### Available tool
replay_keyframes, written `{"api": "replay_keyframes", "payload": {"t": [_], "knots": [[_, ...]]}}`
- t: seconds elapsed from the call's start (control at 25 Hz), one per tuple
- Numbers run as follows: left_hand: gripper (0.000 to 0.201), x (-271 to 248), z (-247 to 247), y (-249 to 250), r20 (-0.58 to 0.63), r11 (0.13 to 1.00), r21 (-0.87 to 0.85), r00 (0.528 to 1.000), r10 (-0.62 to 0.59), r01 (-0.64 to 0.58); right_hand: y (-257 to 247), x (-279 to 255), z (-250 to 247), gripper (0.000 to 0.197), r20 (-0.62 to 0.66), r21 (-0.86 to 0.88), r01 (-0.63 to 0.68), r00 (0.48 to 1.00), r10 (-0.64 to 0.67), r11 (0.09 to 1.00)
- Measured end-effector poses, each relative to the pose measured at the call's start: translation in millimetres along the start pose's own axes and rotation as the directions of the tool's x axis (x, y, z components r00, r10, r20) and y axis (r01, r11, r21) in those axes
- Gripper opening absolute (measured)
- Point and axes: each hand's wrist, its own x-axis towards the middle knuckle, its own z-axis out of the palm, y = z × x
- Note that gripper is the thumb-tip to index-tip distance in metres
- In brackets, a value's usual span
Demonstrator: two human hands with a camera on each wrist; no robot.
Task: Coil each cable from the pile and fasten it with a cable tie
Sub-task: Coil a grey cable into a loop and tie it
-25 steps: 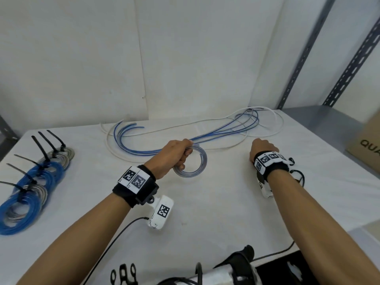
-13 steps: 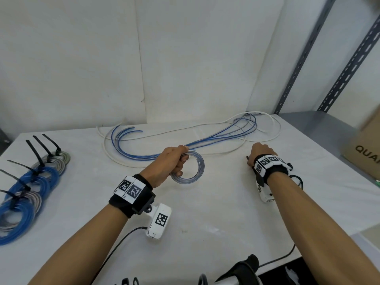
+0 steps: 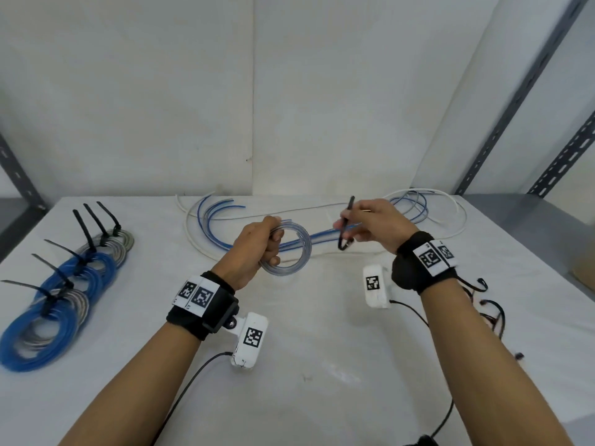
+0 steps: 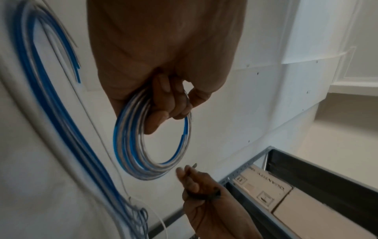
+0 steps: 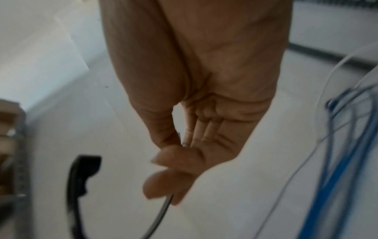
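Above table (image 3: 322, 365), coil (image 3: 291, 249) in left hand (image 3: 254, 249)

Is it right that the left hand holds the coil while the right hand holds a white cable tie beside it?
Not quite: the cable tie is black, not white, as the head view shows. The rest stands: the left hand grips the coil, and the right hand pinches the tie beside it.
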Motion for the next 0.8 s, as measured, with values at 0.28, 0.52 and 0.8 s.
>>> {"api": "replay_keyframes", "payload": {"t": [0.28,0.52,0.8], "knots": [[0.041,2.2,-51.5,17.7,-0.187,0.993,-0.11,0.982,0.019,-0.04,-42.2,3.4,87.2,0.026,0.203,0.384,0.209,0.931,-0.303,0.899],[0.039,2.6,-71.9,20.9,-0.274,0.994,-0.068,0.96,0.062,-0.084,-53.1,3.4,131.1,0.023,0.202,0.292,0.385,0.87,-0.45,0.876],[0.037,2.1,-72.5,22.3,-0.314,0.988,-0.017,0.939,0.142,-0.155,-36.3,3.6,153.5,0.011,0.077,0.163,0.62,0.767,-0.637,0.767]]}}
